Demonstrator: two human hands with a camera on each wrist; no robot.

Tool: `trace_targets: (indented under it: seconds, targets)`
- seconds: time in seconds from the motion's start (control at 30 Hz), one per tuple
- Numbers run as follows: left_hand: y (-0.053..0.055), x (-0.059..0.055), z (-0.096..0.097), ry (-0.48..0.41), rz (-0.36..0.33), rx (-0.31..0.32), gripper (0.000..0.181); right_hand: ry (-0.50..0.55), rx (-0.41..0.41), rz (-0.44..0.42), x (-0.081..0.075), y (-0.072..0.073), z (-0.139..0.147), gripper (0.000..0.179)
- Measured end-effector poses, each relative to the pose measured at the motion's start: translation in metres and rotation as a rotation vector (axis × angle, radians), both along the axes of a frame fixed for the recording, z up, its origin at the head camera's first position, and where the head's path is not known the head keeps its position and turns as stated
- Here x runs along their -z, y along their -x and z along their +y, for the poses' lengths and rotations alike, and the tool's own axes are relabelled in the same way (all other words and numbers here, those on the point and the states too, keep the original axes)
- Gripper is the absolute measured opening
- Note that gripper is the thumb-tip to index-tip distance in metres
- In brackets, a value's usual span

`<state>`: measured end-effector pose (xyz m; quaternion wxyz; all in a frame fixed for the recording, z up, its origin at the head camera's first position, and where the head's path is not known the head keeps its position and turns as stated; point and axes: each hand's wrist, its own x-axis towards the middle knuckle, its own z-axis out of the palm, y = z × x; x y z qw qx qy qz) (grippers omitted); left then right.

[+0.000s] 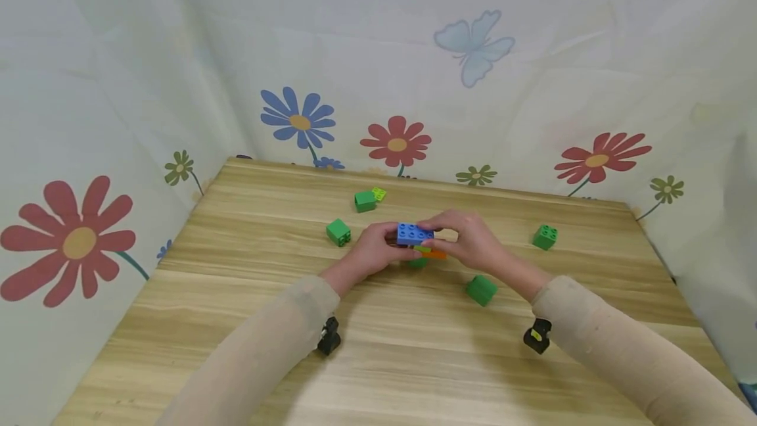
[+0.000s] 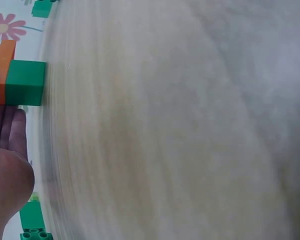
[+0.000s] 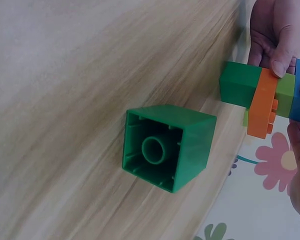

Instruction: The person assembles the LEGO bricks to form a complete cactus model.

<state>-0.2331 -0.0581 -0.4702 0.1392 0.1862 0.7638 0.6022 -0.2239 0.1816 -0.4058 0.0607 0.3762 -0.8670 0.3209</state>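
Observation:
Both hands are at a stack of toy building bricks in the middle of the table. Seen in the right wrist view, the stack runs from a green brick (image 3: 238,85) through a longer orange brick (image 3: 261,107) and a lime brick (image 3: 285,95) to a blue brick (image 1: 414,234) on top, studs up. My left hand (image 1: 378,248) holds the stack from the left, its thumb by the orange and lime bricks. From the right, my right hand (image 1: 472,240) pinches the blue brick between thumb and fingers. In the head view, the hands partly hide the lower bricks.
A green brick (image 1: 481,290) lies on its side near the right forearm, hollow underside showing in the right wrist view. Another green brick (image 1: 545,236) stands farther right. Left of the stack are a green brick (image 1: 338,232) and, behind it, another green brick (image 1: 365,201) beside a small lime brick (image 1: 380,194).

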Motion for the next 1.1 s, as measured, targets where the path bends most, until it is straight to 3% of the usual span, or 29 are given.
trace_targets:
  seconds: [0.43, 1.1]
  targets:
    - [-0.0011, -0.0013, -0.0001, 0.017, 0.006, -0.006, 0.046, 0.028, 0.054, -0.017, 0.0043, -0.0049, 0.0021, 0.045]
    - [-0.0011, -0.0046, -0.0066, 0.072, 0.001, 0.004, 0.048, 0.043, 0.068, -0.035, 0.0059, -0.0055, 0.0037, 0.037]
